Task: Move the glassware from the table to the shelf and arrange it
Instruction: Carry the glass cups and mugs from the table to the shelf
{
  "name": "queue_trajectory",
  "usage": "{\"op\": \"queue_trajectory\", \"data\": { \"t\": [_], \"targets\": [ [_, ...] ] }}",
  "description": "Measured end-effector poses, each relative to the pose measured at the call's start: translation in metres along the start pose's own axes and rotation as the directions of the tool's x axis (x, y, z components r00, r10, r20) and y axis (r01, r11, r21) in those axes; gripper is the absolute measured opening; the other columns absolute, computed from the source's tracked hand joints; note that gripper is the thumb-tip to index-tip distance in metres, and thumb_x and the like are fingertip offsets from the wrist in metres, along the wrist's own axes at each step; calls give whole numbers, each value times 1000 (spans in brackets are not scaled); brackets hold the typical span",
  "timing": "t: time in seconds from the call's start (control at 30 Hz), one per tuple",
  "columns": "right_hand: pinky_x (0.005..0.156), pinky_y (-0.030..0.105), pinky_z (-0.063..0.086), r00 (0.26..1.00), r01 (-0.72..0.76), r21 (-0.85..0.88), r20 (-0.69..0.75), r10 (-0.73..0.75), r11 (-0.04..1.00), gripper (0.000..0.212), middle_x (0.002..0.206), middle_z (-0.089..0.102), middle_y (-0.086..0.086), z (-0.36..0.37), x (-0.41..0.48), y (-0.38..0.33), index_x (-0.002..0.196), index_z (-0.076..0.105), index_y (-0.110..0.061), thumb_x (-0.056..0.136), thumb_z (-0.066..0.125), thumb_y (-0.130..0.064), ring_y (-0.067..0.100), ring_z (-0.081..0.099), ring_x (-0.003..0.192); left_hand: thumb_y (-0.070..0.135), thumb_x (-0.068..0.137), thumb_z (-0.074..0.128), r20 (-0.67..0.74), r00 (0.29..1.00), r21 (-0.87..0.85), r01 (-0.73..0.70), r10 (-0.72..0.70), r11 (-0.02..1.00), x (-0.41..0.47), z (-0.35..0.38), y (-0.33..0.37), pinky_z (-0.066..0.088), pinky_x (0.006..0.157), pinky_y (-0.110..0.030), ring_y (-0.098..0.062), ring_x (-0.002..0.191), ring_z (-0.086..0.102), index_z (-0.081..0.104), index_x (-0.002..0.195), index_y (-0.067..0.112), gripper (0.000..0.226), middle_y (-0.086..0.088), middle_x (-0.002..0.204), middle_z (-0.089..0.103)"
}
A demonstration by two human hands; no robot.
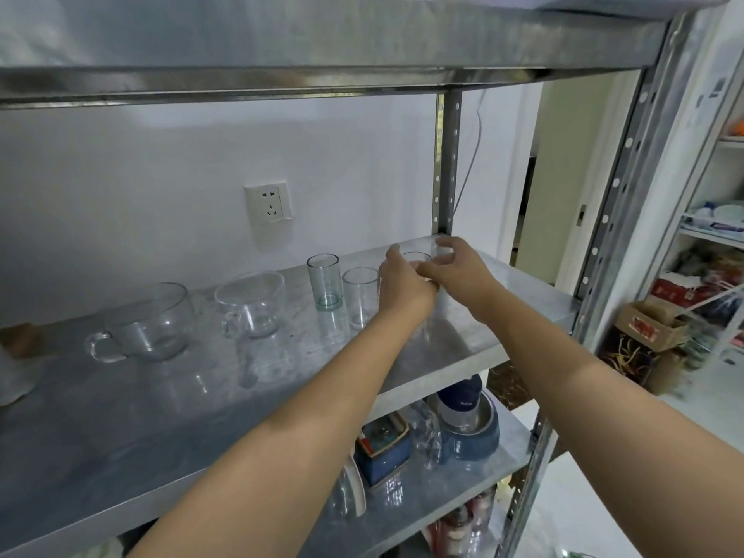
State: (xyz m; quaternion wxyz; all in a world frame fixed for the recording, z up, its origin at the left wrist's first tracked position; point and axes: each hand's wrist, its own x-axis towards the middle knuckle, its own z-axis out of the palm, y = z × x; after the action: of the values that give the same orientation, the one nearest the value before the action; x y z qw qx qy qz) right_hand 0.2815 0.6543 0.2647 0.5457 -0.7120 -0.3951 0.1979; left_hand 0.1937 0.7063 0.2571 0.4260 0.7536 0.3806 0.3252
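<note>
On the metal shelf (503, 300) stands a row of glassware. Two round glass mugs (149, 328) (253, 304) with handles are on the left. Right of them come a tall green-tinted glass (323, 281) and a clear tumbler (359, 296). A third clear glass (416, 257) stands at the right end of the row, with only its rim and blurred lower body showing. My left hand (404, 289) wraps its left side. My right hand (457, 271) holds its right side with thumb and curled fingers, index finger raised.
A shelf board (282, 46) hangs close overhead, and a perforated upright post (445, 163) stands just behind the hands. The lower shelf holds a blue pot (471, 432), a box and jars. A wall socket (269, 205) sits behind the shelf, and another stocked rack (712, 275) is to the right.
</note>
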Motion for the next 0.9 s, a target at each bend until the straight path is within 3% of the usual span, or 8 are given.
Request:
{"op": "queue_trajectory", "data": {
  "t": [0.07, 0.23, 0.37, 0.6, 0.73, 0.83, 0.9],
  "targets": [
    [98, 34, 44, 999, 22, 12, -28, -21, 1000, 75, 133, 55, 14, -8, -9, -11, 144, 37, -15, 83, 76, -34, 26, 55, 121, 16, 87, 66, -1, 999, 6, -53, 53, 999, -6, -7, 8, 47, 101, -39, -29, 129, 48, 17, 152, 17, 82, -12, 152, 28],
    [100, 37, 47, 990, 78, 35, -117, -73, 996, 69, 124, 61, 9, -30, -40, -32, 141, 40, -15, 85, 74, -36, 22, 59, 114, 13, 91, 61, -42, 959, -20, -282, 281, 959, -31, -15, 29, 40, 98, -23, -20, 127, 48, 37, 143, 18, 57, -5, 145, 40],
    [103, 46, 47, 971, 59, 18, -233, -53, 998, 75, 120, 62, 5, -58, -73, -23, 139, 43, -22, 77, 76, -47, 19, 62, 112, 13, 90, 63, 4, 906, -99, -422, 424, 901, -52, 5, 39, 45, 104, -36, -16, 123, 50, 49, 132, 22, 45, 1, 135, 51],
    [99, 44, 51, 881, -66, 22, -468, 68, 998, 69, 118, 62, 0, -124, -174, 15, 135, 48, -24, 77, 77, -45, 16, 62, 110, 18, 90, 61, 331, 835, -258, -369, 440, 893, -120, 81, 56, 46, 102, -37, -14, 123, 50, 48, 132, 23, 44, 2, 136, 51],
    [93, 42, 55, 789, -133, 43, -600, 132, 990, 57, 115, 63, 2, -159, -238, 34, 130, 52, -23, 80, 77, -38, 17, 63, 107, 18, 88, 62, 486, 733, -363, -325, 475, 873, -170, 124, 70, 48, 86, -22, -2, 105, 53, 51, 129, 25, 44, 4, 132, 54],
    [90, 36, 55, 708, -181, 91, -679, 194, 979, 54, 114, 63, 2, -181, -291, 48, 130, 52, -20, 83, 76, -33, 18, 63, 107, 20, 84, 63, 561, 645, -405, -333, 519, 852, -213, 158, 78, 51, 94, -38, -11, 114, 56, 53, 123, 26, 41, 1, 127, 58],
    [91, 37, 54, 647, -204, 123, -728, 228, 971, 54, 114, 63, 2, -197, -330, 56, 132, 52, -19, 84, 75, -31, 18, 63, 106, 18, 86, 64, 628, 586, -409, -312, 512, 858, -246, 178, 85, 49, 98, -41, -14, 119, 53, 52, 127, 24, 43, 0, 130, 56]
  ]
}}
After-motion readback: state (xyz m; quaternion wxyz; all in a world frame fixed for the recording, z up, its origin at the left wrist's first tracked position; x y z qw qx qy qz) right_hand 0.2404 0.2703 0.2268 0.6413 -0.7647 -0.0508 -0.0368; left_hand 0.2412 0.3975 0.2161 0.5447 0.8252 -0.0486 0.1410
